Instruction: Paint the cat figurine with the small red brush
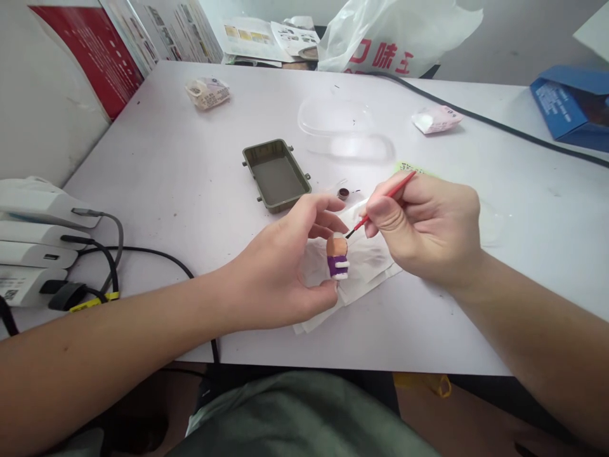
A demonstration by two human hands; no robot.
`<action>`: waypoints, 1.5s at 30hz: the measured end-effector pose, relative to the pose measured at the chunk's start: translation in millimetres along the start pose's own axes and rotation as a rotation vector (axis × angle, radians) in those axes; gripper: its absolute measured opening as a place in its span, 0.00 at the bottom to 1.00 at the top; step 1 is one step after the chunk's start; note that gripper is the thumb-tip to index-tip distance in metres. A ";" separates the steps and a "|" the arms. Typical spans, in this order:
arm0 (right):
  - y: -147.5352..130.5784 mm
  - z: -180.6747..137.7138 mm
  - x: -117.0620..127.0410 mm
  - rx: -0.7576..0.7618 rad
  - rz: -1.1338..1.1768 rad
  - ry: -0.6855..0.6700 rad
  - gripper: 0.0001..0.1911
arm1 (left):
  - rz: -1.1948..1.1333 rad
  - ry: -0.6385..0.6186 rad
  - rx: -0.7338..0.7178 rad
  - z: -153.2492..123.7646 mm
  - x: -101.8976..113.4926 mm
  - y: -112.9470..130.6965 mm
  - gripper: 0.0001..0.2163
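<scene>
My left hand pinches a small figurine with a skin-toned head and a purple and white body, holding it upright above a sheet of white tissue. My right hand grips a thin red paintbrush, whose dark tip touches the figurine's head. Both hands are closed on what they hold. A tiny pot of dark paint stands just behind the hands.
An olive-green rectangular tray lies behind the left hand. Clear plastic lids, two small wrapped packets, a white plastic bag and a blue box are further back. Power strips and cables crowd the left edge.
</scene>
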State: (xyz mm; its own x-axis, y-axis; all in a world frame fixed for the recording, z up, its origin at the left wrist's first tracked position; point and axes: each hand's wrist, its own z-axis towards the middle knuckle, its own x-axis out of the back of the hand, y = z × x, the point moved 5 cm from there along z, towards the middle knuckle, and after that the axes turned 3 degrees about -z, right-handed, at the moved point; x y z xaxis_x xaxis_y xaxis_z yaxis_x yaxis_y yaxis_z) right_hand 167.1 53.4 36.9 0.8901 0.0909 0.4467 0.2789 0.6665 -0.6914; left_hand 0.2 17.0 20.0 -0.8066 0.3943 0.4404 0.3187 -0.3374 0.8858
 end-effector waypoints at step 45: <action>6.6 0.1 -1.0 -0.055 -0.068 -0.053 0.14 | 0.481 -0.014 0.030 1.9 2.5 -5.6 0.13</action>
State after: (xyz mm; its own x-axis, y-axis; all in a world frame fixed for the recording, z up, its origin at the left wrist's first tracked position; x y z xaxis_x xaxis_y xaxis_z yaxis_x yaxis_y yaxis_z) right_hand 168.1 57.8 31.9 0.8486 0.0872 0.5217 0.3584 0.6306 -0.6884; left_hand -2.7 21.4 16.4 -0.5572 0.2108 0.8032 0.6687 -0.4595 0.5845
